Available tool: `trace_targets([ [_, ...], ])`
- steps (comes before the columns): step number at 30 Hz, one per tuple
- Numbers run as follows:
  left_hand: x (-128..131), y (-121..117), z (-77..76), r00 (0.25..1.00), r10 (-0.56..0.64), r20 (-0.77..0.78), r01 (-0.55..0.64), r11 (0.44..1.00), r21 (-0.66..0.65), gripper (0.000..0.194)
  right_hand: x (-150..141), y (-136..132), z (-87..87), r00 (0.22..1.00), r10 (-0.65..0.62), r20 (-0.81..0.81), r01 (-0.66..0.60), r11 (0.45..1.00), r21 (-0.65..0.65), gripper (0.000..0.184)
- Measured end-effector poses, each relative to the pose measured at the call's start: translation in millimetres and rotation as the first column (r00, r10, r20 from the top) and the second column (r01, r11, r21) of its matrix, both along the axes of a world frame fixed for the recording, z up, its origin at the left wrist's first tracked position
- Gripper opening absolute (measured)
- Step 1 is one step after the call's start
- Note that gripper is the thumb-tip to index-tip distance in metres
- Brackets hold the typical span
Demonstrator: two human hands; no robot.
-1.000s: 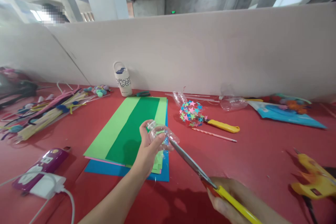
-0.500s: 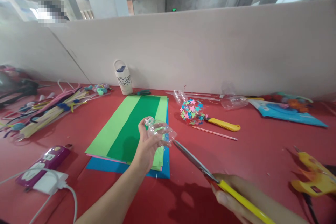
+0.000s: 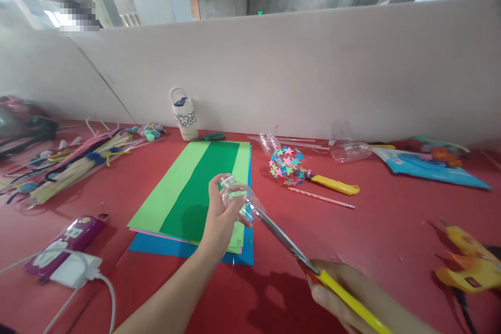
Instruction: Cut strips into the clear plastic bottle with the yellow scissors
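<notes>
The pale partition [image 3: 313, 73] fills most of my feed, with the red table [image 3: 391, 235] running below it. On the table I see the stacked paper sheets [image 3: 168, 188], green over pink and blue. Over the sheets' right side, my left hand [image 3: 221, 214] has its fingers curled around the clear plastic bottle piece [image 3: 236, 193], gripping it with the neck up and to the left. My right hand [image 3: 340, 282] has its fingers closed around the yellow handle of the scissors [image 3: 284, 240]; the blade tips reach the bottle piece's lower right edge, but I can't tell whether they grip the plastic. The yellow glue gun [image 3: 469, 261] lies at far right, and the white tumbler [image 3: 186, 120] stands behind the sheets. Right of them sit the star-covered ball [image 3: 287, 164], the yellow cutter [image 3: 334, 185] and 1 thin pencil [image 3: 321, 198].
</notes>
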State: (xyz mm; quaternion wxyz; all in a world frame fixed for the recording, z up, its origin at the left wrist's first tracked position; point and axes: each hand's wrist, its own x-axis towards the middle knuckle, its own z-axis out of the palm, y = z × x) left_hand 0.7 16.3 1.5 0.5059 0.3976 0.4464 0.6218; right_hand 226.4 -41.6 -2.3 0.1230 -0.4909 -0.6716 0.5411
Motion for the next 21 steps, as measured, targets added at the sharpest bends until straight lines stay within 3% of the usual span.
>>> trace_targets([
  [4, 1.8, 1.5, -3.5, 0.999, 0.003, -0.039, -0.002, 1.0, 0.027, 0.042, 3.0, -2.3, -3.1, 1.0, -0.017, -0.004, 0.017, 1.0, 0.004, 0.067],
  [8, 2.4, 2.6, -6.0, 1.0, 0.011, -0.024, -0.01, 0.999, 0.044, 0.041, 13.7, -8.0, -24.0, 0.998, -0.019, -0.06, 0.015, 0.998, -0.065, 0.061],
  [13, 2.3, 1.3, -3.5, 0.999, 0.032, -0.001, -0.032, 0.998, 0.055, 0.041, 17.8, -8.1, -52.3, 1.0, -0.014, -0.011, 0.013, 0.987, -0.16, 0.029],
  [16, 2.3, -1.0, -2.1, 0.999, 0.027, 0.029, -0.029, 0.996, 0.087, 0.04, 18.2, -6.0, -44.0, 1.0, 0.017, -0.009, -0.018, 0.985, -0.169, 0.024],
  [21, 2.8, -4.0, -0.2, 0.997, -0.017, 0.082, 0.009, 0.995, 0.095, 0.036, 16.9, -7.7, -9.9, 0.997, 0.067, -0.023, -0.069, 0.99, -0.123, 0.029],
])
